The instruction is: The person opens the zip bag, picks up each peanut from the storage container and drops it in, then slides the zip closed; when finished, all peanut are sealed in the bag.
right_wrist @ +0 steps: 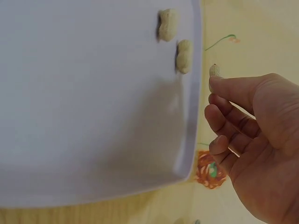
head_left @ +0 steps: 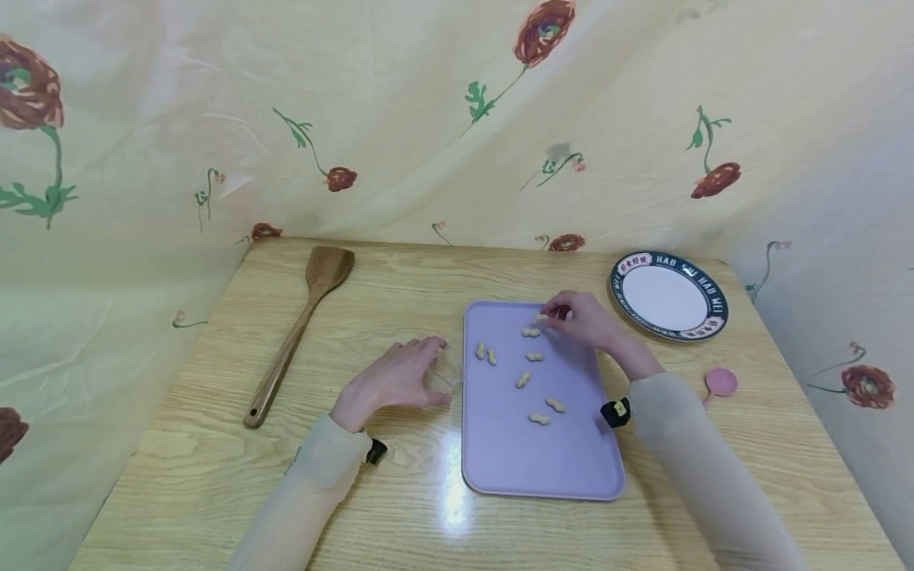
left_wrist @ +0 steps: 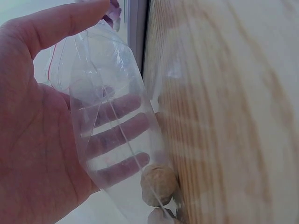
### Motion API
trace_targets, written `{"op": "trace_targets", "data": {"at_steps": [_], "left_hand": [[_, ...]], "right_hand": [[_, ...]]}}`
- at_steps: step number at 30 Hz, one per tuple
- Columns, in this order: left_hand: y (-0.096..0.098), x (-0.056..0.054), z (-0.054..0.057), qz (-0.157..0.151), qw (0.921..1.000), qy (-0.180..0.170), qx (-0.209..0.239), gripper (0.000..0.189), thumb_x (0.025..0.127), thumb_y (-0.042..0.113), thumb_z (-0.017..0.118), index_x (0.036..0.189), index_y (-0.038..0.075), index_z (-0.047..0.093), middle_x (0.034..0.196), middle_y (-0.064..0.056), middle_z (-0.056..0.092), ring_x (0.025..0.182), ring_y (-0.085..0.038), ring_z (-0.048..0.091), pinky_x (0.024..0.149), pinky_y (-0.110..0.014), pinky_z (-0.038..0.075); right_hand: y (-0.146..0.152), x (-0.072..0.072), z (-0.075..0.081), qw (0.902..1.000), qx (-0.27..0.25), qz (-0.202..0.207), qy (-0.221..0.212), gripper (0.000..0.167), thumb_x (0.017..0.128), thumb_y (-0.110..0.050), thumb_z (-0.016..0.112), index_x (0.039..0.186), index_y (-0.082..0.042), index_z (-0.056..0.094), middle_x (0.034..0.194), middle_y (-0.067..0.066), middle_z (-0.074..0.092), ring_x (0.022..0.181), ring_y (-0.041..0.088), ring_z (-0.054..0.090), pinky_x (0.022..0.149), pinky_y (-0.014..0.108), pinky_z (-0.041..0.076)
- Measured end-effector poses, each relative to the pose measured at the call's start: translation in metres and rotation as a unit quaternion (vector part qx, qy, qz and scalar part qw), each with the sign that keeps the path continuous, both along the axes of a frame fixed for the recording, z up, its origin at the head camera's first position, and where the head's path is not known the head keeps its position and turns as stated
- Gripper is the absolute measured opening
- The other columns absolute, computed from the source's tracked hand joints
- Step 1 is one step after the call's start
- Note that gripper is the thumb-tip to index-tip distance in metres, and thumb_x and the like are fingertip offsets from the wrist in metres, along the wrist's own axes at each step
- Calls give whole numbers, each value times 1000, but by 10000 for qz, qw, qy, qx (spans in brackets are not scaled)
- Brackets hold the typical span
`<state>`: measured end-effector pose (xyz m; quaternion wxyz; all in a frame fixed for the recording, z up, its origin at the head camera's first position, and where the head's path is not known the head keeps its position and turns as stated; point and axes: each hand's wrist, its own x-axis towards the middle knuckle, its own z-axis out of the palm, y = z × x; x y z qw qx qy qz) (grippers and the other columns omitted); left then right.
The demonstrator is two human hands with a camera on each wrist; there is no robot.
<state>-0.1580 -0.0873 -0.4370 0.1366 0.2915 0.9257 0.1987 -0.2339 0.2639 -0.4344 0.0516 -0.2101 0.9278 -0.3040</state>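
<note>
My right hand (head_left: 581,321) pinches a peanut (right_wrist: 214,70) between thumb and fingertip, above the far right of the lilac tray (head_left: 543,472). Several unshelled peanuts (head_left: 524,380) lie scattered on that tray. Left of the tray, my left hand (head_left: 393,377) holds a clear plastic bag (left_wrist: 110,70), its thumb and fingers spread around it. Through the film its fingers (left_wrist: 117,135) show. Low in the bag view sits a round tan lump (left_wrist: 159,184), nut-like, with another partly cut off below it; their exact kind cannot be told.
A wooden spatula (head_left: 286,349) lies at the left of the wooden table (head_left: 400,515). At the back right stands a white plate (head_left: 664,297) with a dark lettered rim. A pink spoon (head_left: 721,382) lies beyond the right forearm. Flowered cloth (head_left: 428,119) hangs behind the table.
</note>
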Motion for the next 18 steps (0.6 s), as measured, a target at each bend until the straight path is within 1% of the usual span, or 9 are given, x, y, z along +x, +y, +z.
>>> {"op": "trace_targets", "data": {"at_steps": [5, 9, 13, 16, 18], "left_hand": [[-1, 0, 0, -1, 10000, -19, 8, 81, 82, 50, 77, 144, 10, 43, 121, -4, 60, 115, -21, 55, 102, -49, 40], [-1, 0, 0, -7, 10000, -32, 27, 82, 82, 50, 77, 144, 9, 43, 123, -5, 60, 117, -22, 55, 102, -49, 40], [-1, 0, -1, -30, 10000, -19, 40, 82, 82, 50, 77, 144, 9, 43, 126, -6, 59, 119, -23, 54, 103, -49, 40], [-1, -1, -2, -54, 10000, 2, 51, 82, 82, 50, 77, 144, 9, 43, 124, -5, 60, 117, -22, 55, 103, -49, 40], [-1, -1, -2, -65, 10000, 12, 55, 82, 82, 50, 76, 145, 9, 42, 123, -5, 60, 116, -21, 55, 102, -49, 40]], "right_hand": [[-8, 4, 8, 9998, 64, 137, 117, 15, 90, -2, 71, 105, 0, 73, 92, 8, 68, 85, 22, 60, 73, 35, 49], [-19, 10, 17, 9992, 1, 345, 194, 14, 90, -1, 71, 104, 0, 73, 91, 6, 67, 84, 21, 59, 72, 35, 49], [-30, 15, 24, 9979, -93, 551, 318, 14, 88, 1, 72, 101, 0, 73, 88, 4, 66, 82, 19, 58, 71, 33, 48], [-37, 19, 28, 9973, -158, 648, 320, 14, 87, 1, 73, 101, -1, 73, 87, 3, 65, 80, 18, 58, 70, 34, 49], [-42, 21, 30, 9967, -171, 722, 339, 14, 87, 2, 73, 101, -1, 73, 86, 2, 65, 80, 17, 58, 71, 37, 50]]}}
